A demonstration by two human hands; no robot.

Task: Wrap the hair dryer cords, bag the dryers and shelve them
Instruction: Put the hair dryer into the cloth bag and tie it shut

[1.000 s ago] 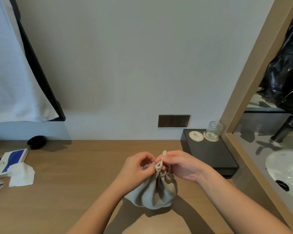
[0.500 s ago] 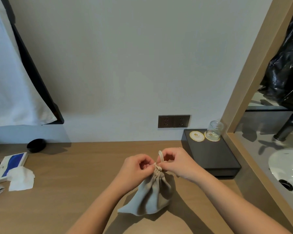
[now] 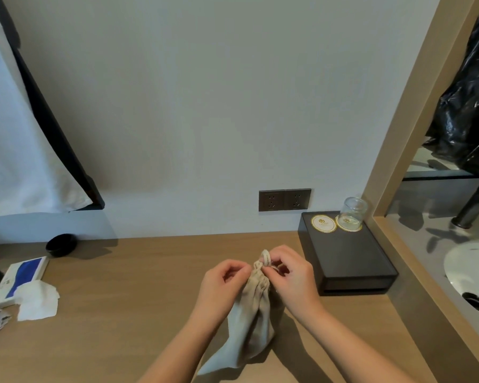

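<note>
In the head view, a brown wooden desk (image 3: 122,341) is seen set against a plain pale wall, with a dark double socket plate (image 3: 284,199) mounted just above its back edge. The grey fabric drawstring pouch (image 3: 253,322) is stood near the front middle of the desk, its contents hidden. Its gathered neck is gripped by the curled fingers of the left hand (image 3: 223,283), and the cream drawstring cord (image 3: 266,258) is pinched at the top by the right hand (image 3: 293,275).

Just right of the hands, a black rectangular tray box (image 3: 349,261) carrying an upturned clear glass (image 3: 353,214) is found. A wooden frame and a white washbasin (image 3: 470,275) bound the right. Bare desk is left between the pouch and the white tissue (image 3: 38,299), blue-and-white packet (image 3: 22,277) and small black bowl (image 3: 61,244) at the far left.
</note>
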